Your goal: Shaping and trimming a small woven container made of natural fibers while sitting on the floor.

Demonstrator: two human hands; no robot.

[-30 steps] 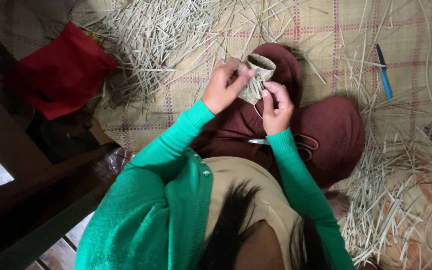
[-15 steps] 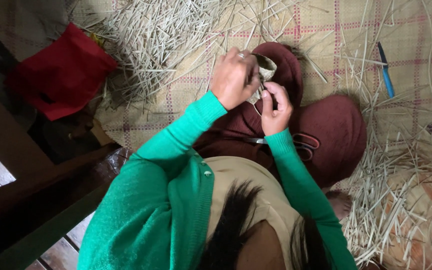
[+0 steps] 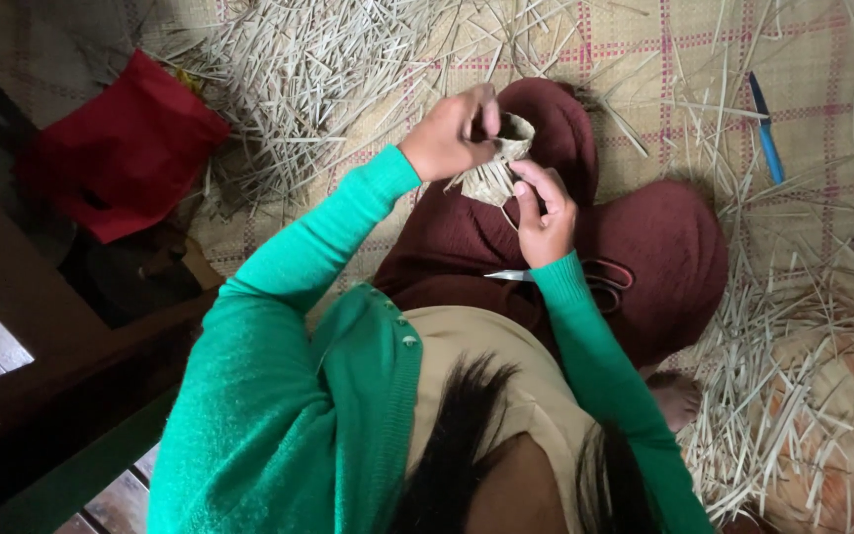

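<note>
I sit cross-legged in a maroon skirt and green cardigan on a woven mat (image 3: 822,69). Both hands hold a small woven straw basket (image 3: 499,170) above my lap. My left hand (image 3: 452,133) grips its left side and rim, fingers curled over the top. My right hand (image 3: 544,213) pinches the basket's lower right side, thumb pressed on the weave. A pair of scissors (image 3: 585,279) with dark red handles lies on my lap just below my right wrist.
Heaps of cut straw strips lie at the top left (image 3: 298,79) and at the lower right (image 3: 783,396). A red cloth bag (image 3: 126,148) sits to the left. A blue pen-like tool (image 3: 765,129) rests on the mat at the right. Dark wooden furniture (image 3: 42,396) stands at left.
My left hand has slid up and over the basket's rim, covering more of it. The basket has turned slightly in my hands. My right hand stays on its lower side.
</note>
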